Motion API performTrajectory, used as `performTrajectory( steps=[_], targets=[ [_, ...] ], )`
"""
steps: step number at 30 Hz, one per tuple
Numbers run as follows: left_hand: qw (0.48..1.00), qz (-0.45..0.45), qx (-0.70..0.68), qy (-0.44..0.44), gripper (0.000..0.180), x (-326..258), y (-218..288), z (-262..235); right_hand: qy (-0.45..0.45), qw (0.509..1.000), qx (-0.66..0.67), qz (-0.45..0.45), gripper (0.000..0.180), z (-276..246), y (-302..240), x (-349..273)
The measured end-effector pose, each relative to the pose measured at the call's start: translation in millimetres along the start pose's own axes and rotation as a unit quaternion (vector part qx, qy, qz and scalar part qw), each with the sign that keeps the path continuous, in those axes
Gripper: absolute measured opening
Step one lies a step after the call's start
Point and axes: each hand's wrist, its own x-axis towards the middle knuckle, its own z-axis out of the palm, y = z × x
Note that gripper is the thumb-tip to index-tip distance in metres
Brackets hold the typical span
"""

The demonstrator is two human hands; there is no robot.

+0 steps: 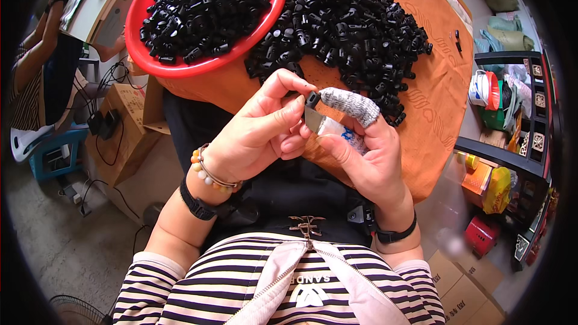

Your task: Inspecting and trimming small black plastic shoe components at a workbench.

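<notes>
My left hand (265, 120) pinches a small black plastic cord lock (312, 100) between thumb and forefinger. Against its lower side rests the short metal blade of a knife (313, 120), whose handle is wrapped in white material with blue marks. My right hand (376, 156) is closed around that handle, thumb pressed along it. A grey knitted sleeve (349, 103) covers my right forefinger, which reaches over toward the cord lock. Just beyond both hands, a loose heap of similar black cord locks (361, 39) spreads over the table.
A red basin (139, 54) full of the same black pieces stands at the far left of the orange tablecloth (430, 120). Cardboard boxes (123, 144) and cables lie on the left, near another person's arm (45, 45). On the right stands a dark shelf (506, 155) with bags and containers.
</notes>
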Motion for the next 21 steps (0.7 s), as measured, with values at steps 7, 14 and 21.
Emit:
performTrajectory(
  steps=[7, 14, 21],
  targets=[
    [1.0, -0.001, -0.003, -0.017, 0.015, -1, 0, 1, -0.03, 0.998, -0.044, 0.02, 0.036, -10, -2, 0],
    [0.998, -0.034, -0.032, -0.031, 0.016, 2, -1, -1, 0.062, 0.99, 0.128, -0.021, 0.053, 4, -1, 13],
    [0.998, -0.038, -0.039, -0.022, 0.016, 3, -5, -3, 0.058, 0.993, 0.103, 0.005, 0.048, 15, 4, 26]
  ],
)
